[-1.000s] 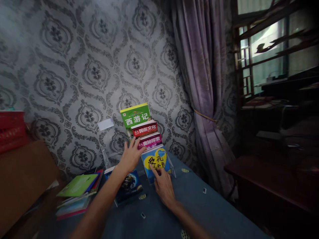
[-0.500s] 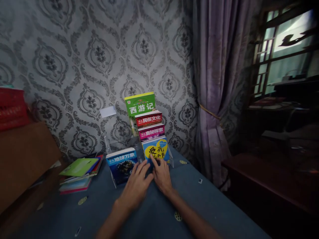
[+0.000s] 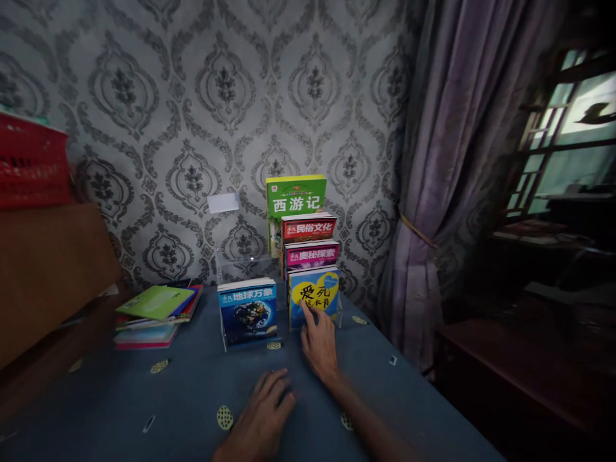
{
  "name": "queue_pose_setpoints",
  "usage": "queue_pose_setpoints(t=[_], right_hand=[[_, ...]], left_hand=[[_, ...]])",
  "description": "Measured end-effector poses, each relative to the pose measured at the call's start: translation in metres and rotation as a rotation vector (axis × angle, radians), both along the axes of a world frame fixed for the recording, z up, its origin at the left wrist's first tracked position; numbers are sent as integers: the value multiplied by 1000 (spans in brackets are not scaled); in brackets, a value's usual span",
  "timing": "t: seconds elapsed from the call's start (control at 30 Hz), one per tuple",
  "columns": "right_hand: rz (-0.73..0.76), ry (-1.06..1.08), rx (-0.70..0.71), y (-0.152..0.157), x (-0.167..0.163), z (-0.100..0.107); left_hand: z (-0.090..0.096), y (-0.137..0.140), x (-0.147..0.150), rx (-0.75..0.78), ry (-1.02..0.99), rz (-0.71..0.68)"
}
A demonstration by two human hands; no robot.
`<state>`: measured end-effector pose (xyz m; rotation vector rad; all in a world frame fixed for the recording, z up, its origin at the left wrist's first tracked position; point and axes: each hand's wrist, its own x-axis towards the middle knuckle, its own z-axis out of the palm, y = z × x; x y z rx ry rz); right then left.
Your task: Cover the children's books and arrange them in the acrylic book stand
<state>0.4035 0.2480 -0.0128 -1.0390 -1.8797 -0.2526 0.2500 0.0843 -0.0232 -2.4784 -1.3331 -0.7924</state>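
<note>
The left hand (image 3: 269, 407) has drawn back from the books: a second ago it was up at the magenta book (image 3: 312, 255), and now it is low over the blue table (image 3: 192, 391), fingers loosely spread and holding nothing. Whether it touches the cloth I cannot tell. The right hand (image 3: 318, 340) stays where it was — index finger laid against the cover of the yellow-heart book (image 3: 312, 289), other fingers bent, gripping nothing. That book stands at the front of the stepped row, below the magenta, red (image 3: 308, 229) and green (image 3: 297, 203) books. The earth book (image 3: 248, 314), earlier partly behind the left forearm, now shows whole, just left of the row.
</note>
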Motion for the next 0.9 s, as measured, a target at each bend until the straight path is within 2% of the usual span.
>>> queue_pose_setpoints(t=[0.1,0.2,0.33,0.47,0.57,0.67,0.73,0.8,0.9], right_hand=[[14,11,17,0,1,0],[1,38,24,0,2,2],[-33,86,33,2,7,4],[-19,135,37,6,11,2],[12,156,34,7,12,1],[44,150,64,7,11,-1],[56,139,99,7,10,-2],[59,135,120,7,8,-2],[76,138,116,5,7,-3]], left_hand=[[5,12,7,-119,-235,69],[16,37,19,-199,-453,140],[25,76,34,-209,-571,188],[22,97,43,-201,-605,217],[13,95,44,-221,-606,215],[5,80,41,-247,-598,211],[7,67,38,-263,-594,199],[18,53,35,-282,-595,162],[57,26,32,-303,-597,68]])
